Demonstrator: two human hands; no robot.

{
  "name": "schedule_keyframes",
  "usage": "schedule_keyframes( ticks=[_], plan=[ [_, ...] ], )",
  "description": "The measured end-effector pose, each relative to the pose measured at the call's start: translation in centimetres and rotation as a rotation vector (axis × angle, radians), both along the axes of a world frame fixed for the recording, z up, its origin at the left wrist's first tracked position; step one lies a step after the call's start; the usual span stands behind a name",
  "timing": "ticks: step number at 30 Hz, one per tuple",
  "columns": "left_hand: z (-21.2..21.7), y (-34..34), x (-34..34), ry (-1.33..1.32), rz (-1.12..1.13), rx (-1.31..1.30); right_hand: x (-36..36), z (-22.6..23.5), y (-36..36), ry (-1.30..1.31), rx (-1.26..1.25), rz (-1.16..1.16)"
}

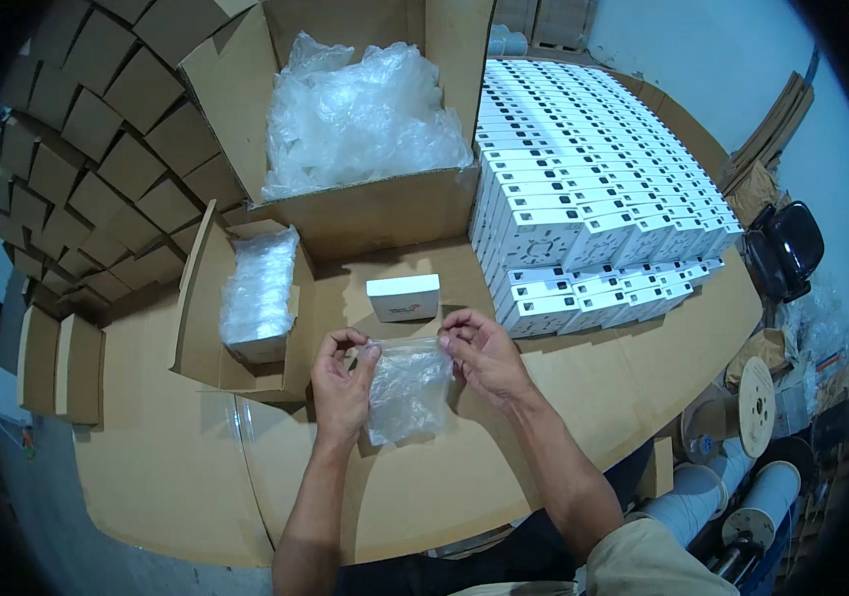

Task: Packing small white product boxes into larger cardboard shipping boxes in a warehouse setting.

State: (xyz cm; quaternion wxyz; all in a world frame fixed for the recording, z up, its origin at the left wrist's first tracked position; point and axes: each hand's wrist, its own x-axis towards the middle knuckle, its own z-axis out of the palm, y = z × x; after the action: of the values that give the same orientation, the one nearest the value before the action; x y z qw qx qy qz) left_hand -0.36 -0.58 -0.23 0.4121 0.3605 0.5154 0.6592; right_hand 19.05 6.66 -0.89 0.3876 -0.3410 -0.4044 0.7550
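Between my two hands hangs a clear plastic bag (pixel 410 395), stretched by its top edge above the cardboard-covered table. My left hand (pixel 343 382) pinches the bag's upper left corner. At the upper right corner, my right hand (pixel 484 353) grips it between thumb and fingers. The bag looks flat, with nothing visible inside. Just beyond it a small white box (pixel 403 298) stands on the table. Left of that box, an open cardboard carton (pixel 196 308) holds a row of plastic-wrapped boxes (pixel 261 288).
A large open carton (pixel 375 214) full of loose clear bags (pixel 365 114) stands at the back. Stacked white boxes (pixel 583 189) fill the right rear. Brown cartons (pixel 117 129) are piled at left, with two more (pixel 77 368) below. Cable spools (pixel 757 407) stand beyond the table's right edge.
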Motion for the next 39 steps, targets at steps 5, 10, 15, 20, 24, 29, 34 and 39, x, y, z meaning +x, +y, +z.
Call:
schedule_keyframes(
  ticks=[5, 10, 15, 20, 24, 29, 34, 39],
  plan=[
    [-0.2, -0.1, -0.5, -0.011, 0.02, -0.024, -0.2, 1.7, -0.8, -0.077, -0.048, -0.042],
    [0.2, -0.2, -0.7, -0.038, 0.015, -0.035, 0.2, 3.1, -1.4, -0.282, 0.062, 0.235],
    [-0.5, -0.5, -1.2, -0.023, -0.007, -0.071, 1.7, 2.5, -0.5, -0.225, 0.032, 0.133],
    [-0.6, -0.6, -1.4, -0.148, -0.113, -0.128, 1.9, 4.5, -1.9, -0.537, 0.756, 0.093],
    [-0.7, -0.9, -1.8, -0.19, -0.14, -0.169, 0.2, 4.4, -2.0, -0.66, 1.271, 0.018],
    [2.6, -1.1, -0.9, 0.008, -0.246, -0.374, 1.4, 3.5, -1.3, -0.715, 1.316, -0.055],
    [1.3, -2.1, -1.2, 0.089, -0.248, -0.023, 1.0, 3.1, -1.6, -0.53, 0.811, 0.204],
    [0.9, -2.3, -0.6, -0.123, -0.234, 0.015, 1.3, 2.1, -1.3, -0.522, 0.639, 0.199]
  ],
)
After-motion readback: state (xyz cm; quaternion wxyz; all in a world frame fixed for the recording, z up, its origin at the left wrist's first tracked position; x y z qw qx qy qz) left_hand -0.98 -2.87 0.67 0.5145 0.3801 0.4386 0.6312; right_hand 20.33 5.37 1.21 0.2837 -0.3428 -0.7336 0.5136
